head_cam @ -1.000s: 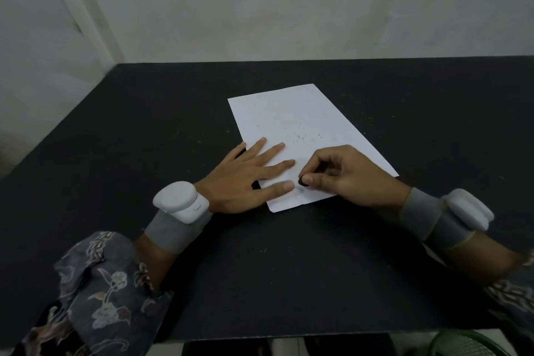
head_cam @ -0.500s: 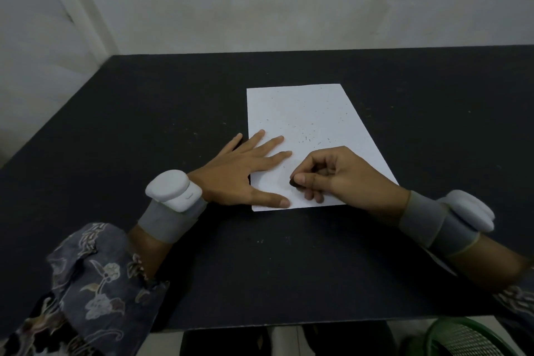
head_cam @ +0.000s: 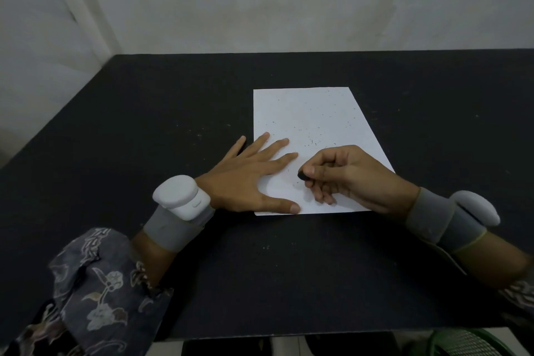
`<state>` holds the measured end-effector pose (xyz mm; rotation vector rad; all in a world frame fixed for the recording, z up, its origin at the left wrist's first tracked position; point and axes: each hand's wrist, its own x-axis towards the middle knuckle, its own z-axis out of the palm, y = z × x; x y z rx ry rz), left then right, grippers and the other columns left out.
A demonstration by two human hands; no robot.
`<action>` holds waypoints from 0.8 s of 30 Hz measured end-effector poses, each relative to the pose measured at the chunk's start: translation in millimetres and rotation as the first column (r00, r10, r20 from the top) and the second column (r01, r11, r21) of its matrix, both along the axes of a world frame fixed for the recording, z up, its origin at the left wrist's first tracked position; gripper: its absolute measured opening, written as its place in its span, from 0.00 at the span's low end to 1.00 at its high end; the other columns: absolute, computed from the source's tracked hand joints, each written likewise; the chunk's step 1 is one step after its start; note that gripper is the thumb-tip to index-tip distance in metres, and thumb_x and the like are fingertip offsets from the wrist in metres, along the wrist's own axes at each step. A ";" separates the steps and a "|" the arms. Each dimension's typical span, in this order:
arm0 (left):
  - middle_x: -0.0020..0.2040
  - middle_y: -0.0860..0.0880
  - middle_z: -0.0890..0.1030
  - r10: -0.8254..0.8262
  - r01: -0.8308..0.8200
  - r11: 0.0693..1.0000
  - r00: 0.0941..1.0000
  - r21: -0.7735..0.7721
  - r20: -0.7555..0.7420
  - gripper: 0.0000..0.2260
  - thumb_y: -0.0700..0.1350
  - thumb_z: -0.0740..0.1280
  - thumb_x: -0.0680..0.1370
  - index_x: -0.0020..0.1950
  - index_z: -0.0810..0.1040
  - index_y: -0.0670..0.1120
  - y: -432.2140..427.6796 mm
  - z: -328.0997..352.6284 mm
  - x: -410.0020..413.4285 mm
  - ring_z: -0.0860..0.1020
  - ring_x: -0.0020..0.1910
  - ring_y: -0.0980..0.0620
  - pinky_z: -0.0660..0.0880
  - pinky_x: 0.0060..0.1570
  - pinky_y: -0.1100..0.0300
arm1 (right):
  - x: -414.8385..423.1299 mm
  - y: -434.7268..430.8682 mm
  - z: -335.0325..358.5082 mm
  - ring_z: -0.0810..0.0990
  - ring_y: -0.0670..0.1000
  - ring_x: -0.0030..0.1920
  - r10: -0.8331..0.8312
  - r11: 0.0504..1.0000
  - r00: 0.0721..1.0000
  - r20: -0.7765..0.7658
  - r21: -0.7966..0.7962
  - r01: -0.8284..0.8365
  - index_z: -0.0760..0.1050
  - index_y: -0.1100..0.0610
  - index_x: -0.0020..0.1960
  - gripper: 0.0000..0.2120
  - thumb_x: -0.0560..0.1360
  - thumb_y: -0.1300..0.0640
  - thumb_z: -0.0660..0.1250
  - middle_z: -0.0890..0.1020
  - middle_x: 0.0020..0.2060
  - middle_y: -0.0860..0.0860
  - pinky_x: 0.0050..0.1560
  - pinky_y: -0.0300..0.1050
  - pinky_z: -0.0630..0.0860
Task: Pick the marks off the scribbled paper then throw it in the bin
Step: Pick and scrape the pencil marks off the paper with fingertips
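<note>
White paper (head_cam: 312, 130), swung square to the table (head_cam: 144, 124) edge since a second ago, lies flat under the spread left hand (head_cam: 248, 179) while the right hand (head_cam: 344, 176) pinches a dark eraser (head_cam: 301, 175), so rubbing likely continues and binning waits.

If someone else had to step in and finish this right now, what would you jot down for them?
Left hand: flat, fingers spread, pressing the near left part of the paper onto the black table.
Right hand: curled, pinching a small dark eraser against the sheet's near part.
Paper: lies flat, uncrumpled, with small dark specks scattered over it.
Bin: green mesh, on the floor below the table's near right edge.
Done: no bold scribbles are visible on the sheet.
Left: finish rubbing, clear the specks, then drop the paper in the bin.
</note>
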<state>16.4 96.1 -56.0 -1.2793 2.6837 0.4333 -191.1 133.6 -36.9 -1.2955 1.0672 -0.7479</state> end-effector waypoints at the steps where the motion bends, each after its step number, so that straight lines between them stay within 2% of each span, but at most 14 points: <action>1: 0.77 0.61 0.34 -0.003 0.003 1.000 1.000 0.010 -0.002 0.48 0.80 0.45 0.59 0.76 0.39 0.63 0.2 1.1 0.2 0.29 0.74 0.58 0.30 0.73 0.48 | 0.7 0.3 -0.8 0.75 0.51 0.28 -0.013 0.999 0.999 -0.053 -0.045 0.010 0.78 0.69 0.46 0.10 0.71 0.61 0.69 0.80 0.32 0.58 0.26 0.39 0.71; 3: 0.77 0.61 0.35 -0.006 0.006 1.000 1.000 0.016 -0.017 0.49 0.80 0.47 0.59 0.76 0.39 0.62 1.0 2.0 0.9 0.29 0.73 0.59 0.31 0.73 0.48 | 2.4 2.7 -1.3 0.75 0.48 0.26 -0.046 0.981 0.975 -0.216 -0.196 0.003 0.80 0.65 0.45 0.06 0.72 0.62 0.70 0.81 0.29 0.52 0.27 0.37 0.70; 5: 0.77 0.62 0.35 -0.008 0.008 1.000 1.000 0.019 -0.030 0.50 0.80 0.48 0.59 0.77 0.39 0.62 0.9 1.8 2.0 0.29 0.73 0.60 0.31 0.73 0.48 | 5.2 4.9 1.0 0.77 0.42 0.30 -0.044 0.929 0.919 -0.393 -0.355 -0.107 0.82 0.59 0.43 0.02 0.72 0.61 0.72 0.82 0.31 0.45 0.33 0.32 0.72; 7: 0.77 0.62 0.35 -0.014 0.015 1.000 0.999 0.018 -0.033 0.50 0.80 0.48 0.60 0.77 0.40 0.61 0.4 1.1 2.6 0.29 0.73 0.60 0.31 0.73 0.48 | 8.7 7.3 3.8 0.79 0.42 0.36 0.027 0.861 0.833 -0.552 -0.410 -0.300 0.82 0.55 0.43 0.01 0.72 0.60 0.72 0.83 0.36 0.44 0.38 0.33 0.74; 9: 0.77 0.62 0.35 -0.021 0.022 1.000 0.999 0.016 -0.032 0.49 0.80 0.49 0.60 0.77 0.40 0.62 -0.5 0.1 2.3 0.29 0.73 0.60 0.31 0.73 0.47 | 10.6 5.6 5.4 0.80 0.44 0.38 0.053 0.811 0.753 -0.656 -0.411 -0.416 0.82 0.55 0.43 0.01 0.72 0.59 0.72 0.83 0.38 0.45 0.40 0.36 0.75; 13: 0.77 0.62 0.35 -0.022 0.022 1.000 0.999 0.019 -0.025 0.49 0.80 0.48 0.60 0.77 0.39 0.62 -2.1 -0.3 2.6 0.29 0.73 0.59 0.31 0.73 0.47 | 10.6 -3.6 9.5 0.79 0.43 0.37 -0.056 0.777 0.718 -0.694 -0.482 -0.405 0.81 0.55 0.42 0.02 0.73 0.60 0.71 0.82 0.37 0.45 0.39 0.31 0.72; 17: 0.77 0.62 0.36 -0.016 0.016 1.000 0.999 0.006 -0.046 0.49 0.80 0.49 0.60 0.77 0.40 0.63 -1.0 -1.6 2.7 0.29 0.73 0.60 0.31 0.73 0.48 | 12.7 1.0 13.4 0.79 0.44 0.37 0.068 0.780 0.679 -0.731 -0.386 -0.493 0.82 0.55 0.43 0.01 0.73 0.59 0.71 0.83 0.37 0.46 0.39 0.34 0.74; 22: 0.77 0.62 0.35 -0.020 0.020 1.000 0.999 -0.003 -0.026 0.50 0.81 0.48 0.60 0.77 0.40 0.62 -2.8 -3.3 2.7 0.29 0.73 0.60 0.31 0.73 0.47 | 12.8 -7.2 14.1 0.76 0.40 0.35 -0.057 0.770 0.682 -0.729 -0.467 -0.435 0.81 0.56 0.42 0.03 0.73 0.61 0.70 0.81 0.36 0.46 0.39 0.27 0.69; 24: 0.77 0.62 0.35 -0.016 0.016 1.000 0.999 0.001 -0.042 0.50 0.80 0.49 0.60 0.77 0.40 0.62 -1.8 -3.1 2.9 0.29 0.73 0.60 0.31 0.73 0.48 | 15.4 -3.7 15.2 0.77 0.42 0.36 0.031 0.781 0.691 -0.722 -0.414 -0.467 0.81 0.54 0.42 0.03 0.73 0.61 0.71 0.81 0.36 0.44 0.38 0.28 0.70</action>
